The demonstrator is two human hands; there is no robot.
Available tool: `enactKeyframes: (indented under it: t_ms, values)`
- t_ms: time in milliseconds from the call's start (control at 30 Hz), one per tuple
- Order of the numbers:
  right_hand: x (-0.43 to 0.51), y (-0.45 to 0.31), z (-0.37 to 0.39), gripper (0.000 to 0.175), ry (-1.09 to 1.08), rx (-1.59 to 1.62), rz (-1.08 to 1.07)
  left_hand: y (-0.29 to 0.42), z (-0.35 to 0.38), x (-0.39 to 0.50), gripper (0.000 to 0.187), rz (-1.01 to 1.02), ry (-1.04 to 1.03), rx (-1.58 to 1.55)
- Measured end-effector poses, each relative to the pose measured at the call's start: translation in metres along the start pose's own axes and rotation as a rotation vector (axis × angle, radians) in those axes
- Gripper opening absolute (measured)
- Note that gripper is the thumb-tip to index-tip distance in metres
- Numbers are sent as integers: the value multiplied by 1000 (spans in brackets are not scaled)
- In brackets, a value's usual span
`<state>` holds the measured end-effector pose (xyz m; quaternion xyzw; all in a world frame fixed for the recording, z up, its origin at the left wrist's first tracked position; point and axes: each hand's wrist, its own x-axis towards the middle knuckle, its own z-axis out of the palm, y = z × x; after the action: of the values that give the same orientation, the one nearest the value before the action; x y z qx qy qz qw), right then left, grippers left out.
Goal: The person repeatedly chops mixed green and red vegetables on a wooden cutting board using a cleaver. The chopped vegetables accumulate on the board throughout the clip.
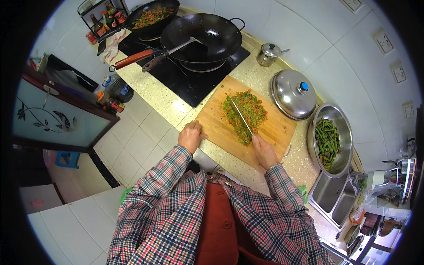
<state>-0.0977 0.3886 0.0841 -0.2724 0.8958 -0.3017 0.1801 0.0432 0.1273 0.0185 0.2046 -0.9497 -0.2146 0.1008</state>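
A wooden cutting board (212, 116) lies on the speckled counter, with a spread of finely chopped green and red peppers (258, 109) on it. My right hand (264, 152) is closed around the handle of a kitchen knife (242, 116); its blade stands edge down among the chopped pieces, seen mostly along its spine. At the board's left corner rests my left hand (191, 136), with the thumb apart and the other fingers curled near the board's edge. Whether it grips the board is unclear.
Behind the board, an empty wok (202, 36) with a spatula (172, 51) sits on the black cooktop (188, 89), beside a pan of cut vegetables (152, 16). Rightward are a domed steel lid (293, 96), a steel bowl of green peppers (346, 132) and a sink (326, 190).
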Motion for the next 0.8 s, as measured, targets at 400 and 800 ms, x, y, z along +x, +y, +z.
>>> enactKeyframes:
  t_ms: [400,800]
  values:
    - [-11,-16,3,39,-52,-52,-59,2,5,3,55,-21,-2,49]
    - [-20,-10,12,40,-82,-11,-49,-3,8,-2,52,27,27,41]
